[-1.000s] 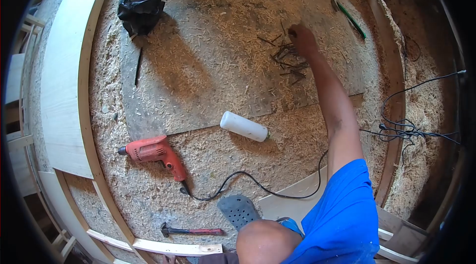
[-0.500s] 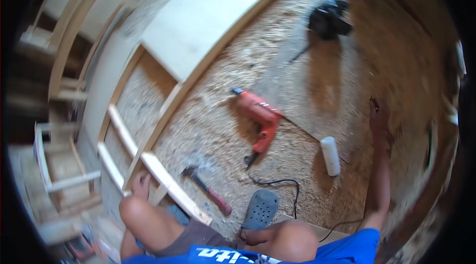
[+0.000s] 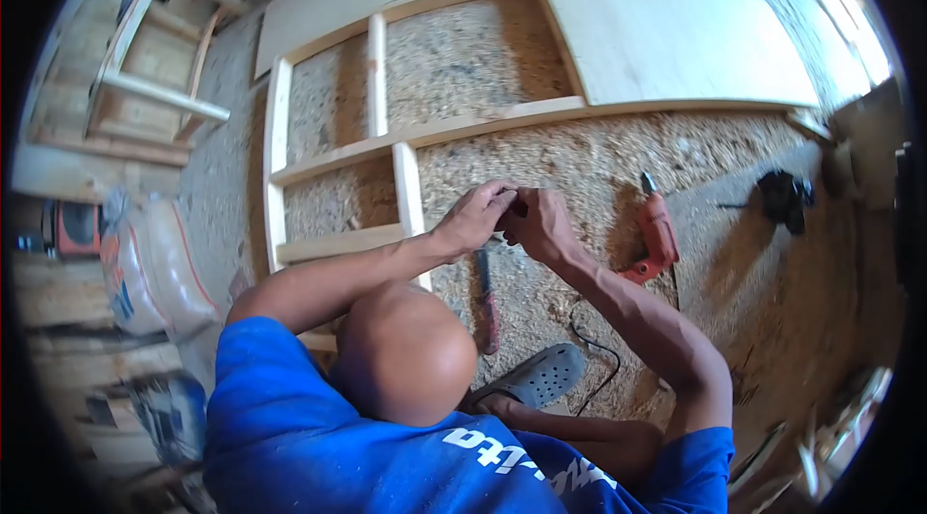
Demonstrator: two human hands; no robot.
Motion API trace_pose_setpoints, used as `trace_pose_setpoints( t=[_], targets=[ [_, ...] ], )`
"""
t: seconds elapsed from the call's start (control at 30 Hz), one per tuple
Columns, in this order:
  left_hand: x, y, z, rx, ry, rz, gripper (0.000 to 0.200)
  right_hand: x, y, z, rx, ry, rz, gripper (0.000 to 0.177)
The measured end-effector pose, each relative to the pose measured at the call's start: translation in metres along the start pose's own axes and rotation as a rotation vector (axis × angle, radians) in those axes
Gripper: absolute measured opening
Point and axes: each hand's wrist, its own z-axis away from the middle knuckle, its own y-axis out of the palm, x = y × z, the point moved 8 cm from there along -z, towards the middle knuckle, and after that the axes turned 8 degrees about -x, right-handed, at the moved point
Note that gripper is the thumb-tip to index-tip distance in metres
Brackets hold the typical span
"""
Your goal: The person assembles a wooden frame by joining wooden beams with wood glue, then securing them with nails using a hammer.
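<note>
My left hand [image 3: 473,219] and my right hand [image 3: 547,227] meet in front of me, fingertips together. Both are closed, pinching at one spot; a small dark patch shows between them, too small to name. Below them a hammer [image 3: 490,306] with a dark upper part and red grip lies on the shavings. To the right of my right hand rests a red power drill [image 3: 659,236]. The wooden frame [image 3: 410,188] lies just beyond my left hand, with a pale panel [image 3: 676,41] on its far right part.
A black tool [image 3: 784,200] lies on a board at the right. At the left are a white sack [image 3: 154,268] and another small wooden frame [image 3: 164,94]. A black cord [image 3: 603,350] runs beside my grey clog [image 3: 536,377]. Shavings cover the ground.
My left hand has come up from beside the wooden frame and my right hand has moved inward from the far right, so they now meet. The view has turned left.
</note>
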Motion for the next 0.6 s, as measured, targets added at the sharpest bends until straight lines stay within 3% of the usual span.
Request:
trace_pose_setpoints(
  t=[0.03,0.07,0.13,0.17,0.2,0.27,0.3,0.37,0.43,0.5,0.6],
  targets=[
    [0.017,-0.017,0.005,-0.084,-0.066,0.022,0.028,0.007,0.015,-0.003,0.054,0.033,0.066,0.018],
    [0.028,-0.035,0.008,-0.202,0.136,-0.206,0.026,0.012,0.035,-0.007,0.089,0.02,0.079,0.018],
    [0.073,-0.053,0.016,-0.159,-0.071,0.0,0.025,-0.003,0.071,-0.006,0.046,0.09,-0.116,0.02],
    [0.084,-0.063,0.023,-0.178,-0.08,0.019,0.025,-0.025,0.099,-0.011,0.114,0.063,-0.233,0.022],
    [0.099,-0.076,0.031,-0.236,-0.156,0.301,0.025,-0.02,0.108,-0.007,0.14,0.063,-0.22,0.022],
    [0.114,-0.107,0.052,-0.403,-0.297,0.735,0.026,-0.02,0.117,0.004,0.04,0.305,-0.412,0.026],
    [0.123,-0.135,0.063,-0.492,-0.257,0.662,0.025,-0.025,0.119,0.005,0.049,0.242,-0.134,0.042],
    [0.158,-0.194,0.101,-0.676,-0.244,0.514,0.024,-0.021,0.121,0.016,0.04,-0.278,0.46,0.045],
    [0.228,-0.269,0.149,-0.997,-0.284,0.247,0.025,-0.073,0.136,0.042,0.337,0.013,0.837,0.053],
    [0.269,-0.333,0.22,-1.334,-0.351,-0.109,0.026,-0.136,0.152,0.065,0.34,0.161,0.866,0.068],
    [0.301,-0.402,0.309,-1.576,-0.351,-0.61,0.021,-0.129,0.161,0.066,0.257,0.24,0.949,0.069]
  ],
)
